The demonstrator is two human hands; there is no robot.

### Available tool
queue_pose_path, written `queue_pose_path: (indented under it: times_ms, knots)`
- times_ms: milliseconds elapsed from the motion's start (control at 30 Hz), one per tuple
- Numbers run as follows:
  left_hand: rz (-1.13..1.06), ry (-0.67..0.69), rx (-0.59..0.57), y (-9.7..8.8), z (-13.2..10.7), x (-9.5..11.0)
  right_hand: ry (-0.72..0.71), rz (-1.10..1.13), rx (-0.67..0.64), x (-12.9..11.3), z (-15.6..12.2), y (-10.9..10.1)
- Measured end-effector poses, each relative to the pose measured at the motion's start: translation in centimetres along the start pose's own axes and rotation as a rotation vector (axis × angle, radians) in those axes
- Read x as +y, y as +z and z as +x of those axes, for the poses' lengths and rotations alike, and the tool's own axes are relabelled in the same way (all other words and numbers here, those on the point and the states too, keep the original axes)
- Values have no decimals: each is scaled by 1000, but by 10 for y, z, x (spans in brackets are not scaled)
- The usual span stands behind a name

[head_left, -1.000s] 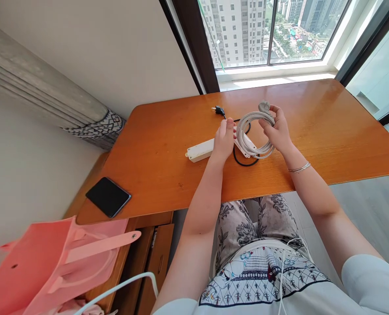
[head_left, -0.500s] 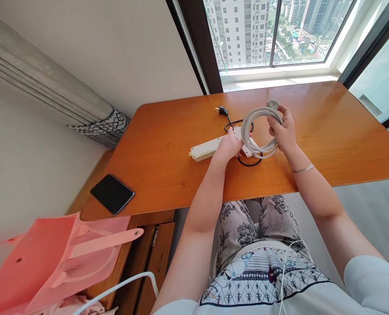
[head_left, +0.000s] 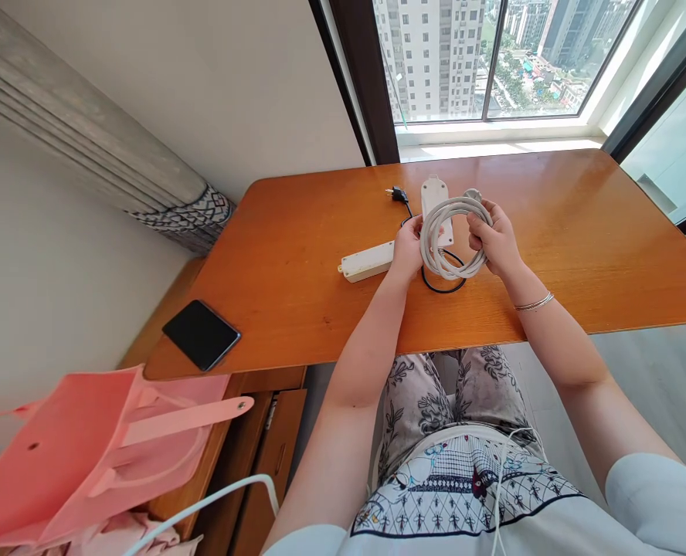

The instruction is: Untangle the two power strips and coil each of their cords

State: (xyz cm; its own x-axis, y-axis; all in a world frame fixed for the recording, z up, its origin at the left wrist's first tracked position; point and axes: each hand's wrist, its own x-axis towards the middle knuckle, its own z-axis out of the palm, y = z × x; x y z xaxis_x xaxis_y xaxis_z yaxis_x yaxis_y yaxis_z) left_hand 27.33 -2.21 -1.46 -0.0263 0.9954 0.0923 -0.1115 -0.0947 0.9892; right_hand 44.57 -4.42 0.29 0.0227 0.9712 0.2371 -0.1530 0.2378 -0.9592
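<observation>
My right hand (head_left: 497,241) grips a coil of white cable (head_left: 456,205) and holds it above the wooden table (head_left: 580,232); a grey plug shows at the top of the coil. My left hand (head_left: 406,249) holds the coil's left side together with a white power strip (head_left: 436,194), which is lifted and points away from me. A second white power strip (head_left: 367,262) lies flat on the table just left of my left hand. Its black cord (head_left: 444,289) loops under the coil and ends in a black plug (head_left: 399,193).
A black phone (head_left: 201,333) lies on the table's near left corner. A pink bag (head_left: 88,455) and a loose white cable (head_left: 204,506) sit at the lower left beside wooden drawers (head_left: 273,455). A folded curtain (head_left: 88,162) hangs left; a window lies beyond the table.
My left hand went down to the strips on the table, then lifted one white strip up beside the coil. My right hand kept hold of the coil, moving little.
</observation>
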Motion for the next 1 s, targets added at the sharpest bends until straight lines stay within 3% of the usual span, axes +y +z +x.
queue_pose_path:
  times_ms: [200,500,600,1000]
  knots:
    - [-202,-15,67,13,-9,14,17,-22,33,1,2,-2]
    - [-211,-68,-69,10,-13,22,-31,-88,26,21,8,-9]
    - [-155,-19,-103,6,-13,19,-32,-68,37,16,8,-8]
    - [-127,-4,-183,-1,-11,22,176,69,-128,-9,4,-10]
